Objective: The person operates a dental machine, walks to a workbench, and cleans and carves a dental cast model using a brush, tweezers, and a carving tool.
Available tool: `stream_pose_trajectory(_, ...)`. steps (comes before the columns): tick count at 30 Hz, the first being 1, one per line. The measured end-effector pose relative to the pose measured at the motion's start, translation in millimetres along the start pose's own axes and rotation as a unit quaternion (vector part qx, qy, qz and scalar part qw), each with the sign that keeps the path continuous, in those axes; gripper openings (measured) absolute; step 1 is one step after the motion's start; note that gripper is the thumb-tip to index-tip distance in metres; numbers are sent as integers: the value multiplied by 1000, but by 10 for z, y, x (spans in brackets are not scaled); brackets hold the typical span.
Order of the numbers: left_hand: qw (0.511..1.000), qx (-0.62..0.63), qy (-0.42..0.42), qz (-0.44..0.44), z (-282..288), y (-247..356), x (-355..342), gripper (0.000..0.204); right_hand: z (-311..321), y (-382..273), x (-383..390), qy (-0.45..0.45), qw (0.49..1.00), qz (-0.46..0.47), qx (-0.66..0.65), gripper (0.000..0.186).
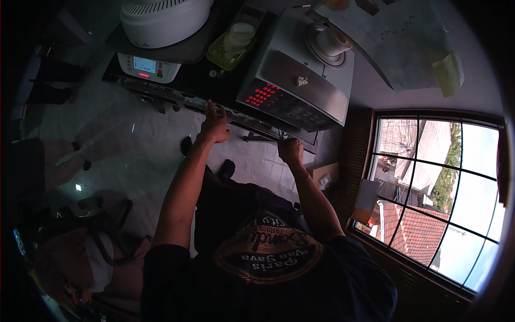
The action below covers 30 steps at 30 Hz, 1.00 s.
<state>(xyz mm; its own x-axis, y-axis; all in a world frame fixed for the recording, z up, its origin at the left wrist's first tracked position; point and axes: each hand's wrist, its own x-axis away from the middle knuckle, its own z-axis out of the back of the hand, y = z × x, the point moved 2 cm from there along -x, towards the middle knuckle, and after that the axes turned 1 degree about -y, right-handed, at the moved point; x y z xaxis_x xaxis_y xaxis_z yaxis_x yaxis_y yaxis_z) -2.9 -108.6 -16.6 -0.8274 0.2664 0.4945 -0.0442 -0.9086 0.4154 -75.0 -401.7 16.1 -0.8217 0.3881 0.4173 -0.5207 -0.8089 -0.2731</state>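
Observation:
My left hand (pixel 215 127) reaches up to the front edge of a dark table (pixel 188 80), fingers apart and holding nothing that I can see. To its right, my right hand (pixel 291 151) is closed just below the same edge, beneath the grey metal instrument (pixel 300 75) with its red lit digits. Its fingers are curled; a thin bit of something shows above them, too small to name. Left of the instrument lies a green tray (pixel 228 52) with round whitish pieces in it. A white device with a small lit screen (pixel 144 65) stands at the far left of the table.
A round tin (pixel 328 45) sits on the instrument. At the right are a gridded window (pixel 434 188) and a cardboard box (pixel 325 176). A chair (pixel 110 231) stands at the lower left. Dim legs of another person (pixel 53 83) show at the left.

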Motion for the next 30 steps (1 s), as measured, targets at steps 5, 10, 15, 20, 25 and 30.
stream_pose_trajectory(5,1000,-15,-13,-3,-21,5,-16,100,-64,61,-65,-21,1000,-15,-13,37)
stream_pose_trajectory(10,1000,-13,-21,0,-3,0,-29,101,-110,47,-70,-3,998,44,35,35)
stream_pose_trajectory(15,1000,-19,-20,-4,9,25,-61,101,-284,173,-171,21,985,131,112,34)
stream_pose_trajectory(20,999,-24,-24,-6,4,5,-49,101,-297,191,-170,39,984,135,112,35)
stream_pose_trajectory(25,999,-20,-32,-5,-17,16,-50,101,-166,115,1,51,989,125,59,33)
stream_pose_trajectory(30,999,-38,-28,-9,-20,-11,-51,102,7,-50,196,66,990,119,-28,29)
